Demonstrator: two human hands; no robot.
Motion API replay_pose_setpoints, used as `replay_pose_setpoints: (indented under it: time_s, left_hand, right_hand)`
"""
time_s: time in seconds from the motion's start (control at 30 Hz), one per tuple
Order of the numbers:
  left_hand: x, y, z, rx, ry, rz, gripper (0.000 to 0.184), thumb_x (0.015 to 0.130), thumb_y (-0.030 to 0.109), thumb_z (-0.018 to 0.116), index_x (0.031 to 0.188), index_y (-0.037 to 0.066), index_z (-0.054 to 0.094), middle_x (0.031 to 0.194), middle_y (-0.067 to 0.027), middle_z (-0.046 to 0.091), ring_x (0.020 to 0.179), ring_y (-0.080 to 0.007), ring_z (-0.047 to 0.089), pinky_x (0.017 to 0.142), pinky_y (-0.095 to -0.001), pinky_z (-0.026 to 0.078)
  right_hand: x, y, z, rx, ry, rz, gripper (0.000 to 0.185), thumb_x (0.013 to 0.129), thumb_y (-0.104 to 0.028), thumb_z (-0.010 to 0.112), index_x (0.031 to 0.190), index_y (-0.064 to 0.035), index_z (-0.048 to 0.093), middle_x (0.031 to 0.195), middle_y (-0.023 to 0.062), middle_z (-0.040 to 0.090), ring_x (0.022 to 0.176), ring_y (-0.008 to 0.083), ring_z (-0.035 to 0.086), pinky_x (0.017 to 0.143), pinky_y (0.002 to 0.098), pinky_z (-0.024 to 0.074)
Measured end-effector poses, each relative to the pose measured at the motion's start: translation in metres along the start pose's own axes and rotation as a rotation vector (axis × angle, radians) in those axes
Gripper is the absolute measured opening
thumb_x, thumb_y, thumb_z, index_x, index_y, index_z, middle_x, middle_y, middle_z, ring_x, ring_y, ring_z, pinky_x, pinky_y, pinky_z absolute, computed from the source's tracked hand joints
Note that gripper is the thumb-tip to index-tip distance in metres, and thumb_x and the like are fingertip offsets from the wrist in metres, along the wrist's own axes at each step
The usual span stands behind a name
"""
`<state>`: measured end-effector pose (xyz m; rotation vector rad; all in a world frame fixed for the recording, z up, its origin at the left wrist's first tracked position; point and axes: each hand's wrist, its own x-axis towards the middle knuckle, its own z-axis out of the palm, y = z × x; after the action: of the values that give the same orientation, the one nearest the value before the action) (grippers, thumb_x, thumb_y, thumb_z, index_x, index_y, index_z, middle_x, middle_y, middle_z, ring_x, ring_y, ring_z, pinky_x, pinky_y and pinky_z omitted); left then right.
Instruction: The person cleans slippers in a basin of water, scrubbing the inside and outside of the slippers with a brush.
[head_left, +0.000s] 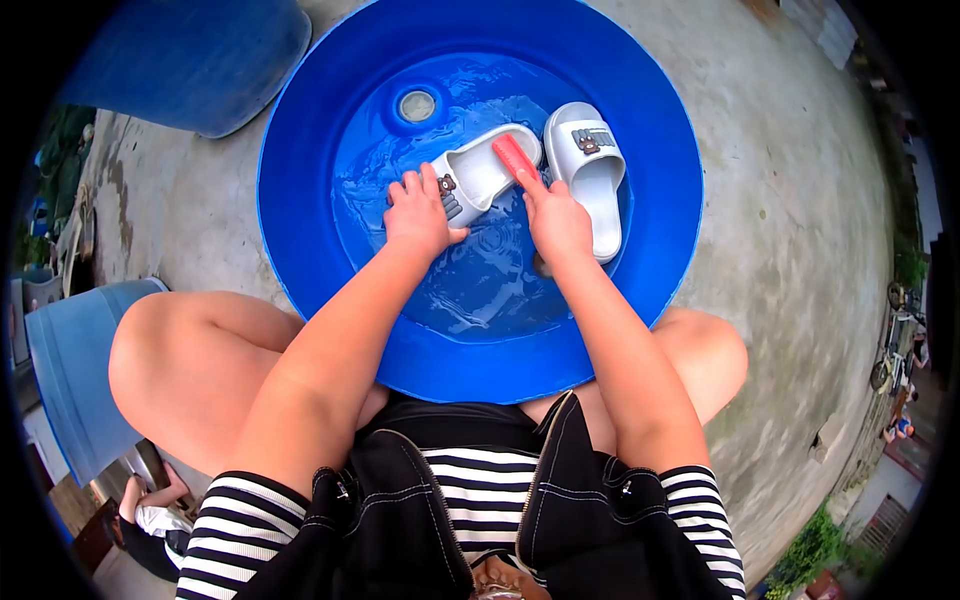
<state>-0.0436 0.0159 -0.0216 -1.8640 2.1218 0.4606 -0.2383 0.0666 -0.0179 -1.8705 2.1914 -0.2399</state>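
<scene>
Slipper (485, 168), white with gray strap lettering and a brown bear figure, sits under the left hand (418, 214), toe end in its grasp: fingers across the strap, thumb near the side close to the water. Heel end points away from that grip, toward the right hand (560, 222). Right hand closed around 1 end of a red bar-shaped tool (514, 157), probably a brush; underside hidden, so bristles can't be confirmed. Tool's far end extends ahead of the right-hand grip and lies over the slipper's heel area.

Slipper 2 (601, 190), matching white, just to the right of the right-hand grip, strap end farther from the body, heel end nearer; the hand overlaps its inner edge in view. Both slippers and both hands inside a blue tub (300, 170). Shallow water (470, 305) below the grips, rippled. Round pale fitting (416, 106) on the tub floor, beyond the left hand.

Outside the tub: dark blue container (200, 60) beyond and left of the left hand; lighter blue barrel (85, 370) left of it, nearer the body. Concrete ground (790, 220) right of the right hand.
</scene>
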Motion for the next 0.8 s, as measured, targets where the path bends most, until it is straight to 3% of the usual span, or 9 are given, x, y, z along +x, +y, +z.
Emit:
replay_pose_setpoints:
  time_s: [0.17,0.3,0.37,0.43,0.5,0.7,0.8]
  left_hand:
    - [-0.002,0.001,0.009,-0.002,0.051,0.039,0.131,0.062,0.058,0.091,0.153,-0.002,0.019,0.136,-0.0181,0.043,0.127,-0.0371,0.046,0.097,-0.0409,0.057]
    - [-0.002,0.0,0.015,-0.005,0.056,0.054,0.132,0.062,0.057,0.091,0.154,-0.003,0.018,0.136,-0.0182,0.043,0.127,-0.0372,0.046,0.097,-0.0397,0.056]
    - [-0.003,0.005,0.011,0.027,0.028,0.031,0.133,0.062,0.058,0.09,0.154,-0.004,0.017,0.136,-0.0184,0.043,0.127,-0.0369,0.046,0.097,-0.0396,0.056]
    - [-0.004,0.01,0.01,0.047,0.024,0.027,0.133,0.062,0.058,0.09,0.154,-0.004,0.016,0.136,-0.0184,0.043,0.127,-0.0369,0.046,0.097,-0.0396,0.056]
    - [-0.006,0.012,0.01,0.076,0.017,0.024,0.134,0.062,0.058,0.09,0.154,-0.004,0.016,0.136,-0.0184,0.043,0.127,-0.0368,0.047,0.097,-0.0396,0.056]
    - [-0.004,0.005,0.009,0.002,0.019,0.019,0.134,0.062,0.058,0.091,0.155,-0.003,0.016,0.135,-0.018,0.042,0.126,-0.0367,0.046,0.096,-0.0407,0.057]
    - [-0.002,0.006,0.011,0.027,0.022,0.01,0.134,0.062,0.058,0.091,0.155,-0.002,0.016,0.136,-0.0179,0.042,0.127,-0.0367,0.046,0.096,-0.041,0.057]
  right_hand:
    - [-0.003,0.004,0.001,0.052,-0.012,-0.185,0.034,0.096,-0.026,0.064,0.13,-0.03,0.067,0.088,0.0124,0.061,0.077,0.0348,0.068,0.069,0.0474,0.0566]
    - [0.001,0.01,0.001,0.033,0.015,-0.048,0.034,0.097,-0.024,0.063,0.13,-0.0311,0.066,0.087,0.0126,0.061,0.074,0.0355,0.067,0.067,0.0476,0.056]
    - [-0.013,0.0,0.017,0.071,0.048,-0.134,0.036,0.097,-0.023,0.063,0.131,-0.0314,0.065,0.088,0.0134,0.062,0.073,0.0362,0.067,0.066,0.049,0.0559]
    - [-0.022,-0.014,0.013,-0.009,-0.12,-0.26,0.036,0.096,-0.022,0.063,0.131,-0.0329,0.066,0.088,0.0135,0.062,0.074,0.0352,0.068,0.067,0.0489,0.056]
    - [-0.014,-0.009,-0.006,-0.009,-0.2,-0.26,0.034,0.098,-0.023,0.056,0.129,-0.0318,0.067,0.096,0.0147,0.065,0.081,0.0339,0.071,0.072,0.0466,0.058]
    - [0.007,0.014,-0.007,-0.007,0.042,-0.013,0.033,0.098,-0.024,0.058,0.13,-0.0299,0.066,0.093,0.0149,0.065,0.076,0.0354,0.07,0.067,0.0484,0.0572]
    - [-0.006,0.002,0.013,0.025,-0.008,-0.076,0.036,0.098,-0.023,0.058,0.133,-0.0284,0.063,0.093,0.0171,0.064,0.076,0.0367,0.07,0.069,0.0499,0.0573]
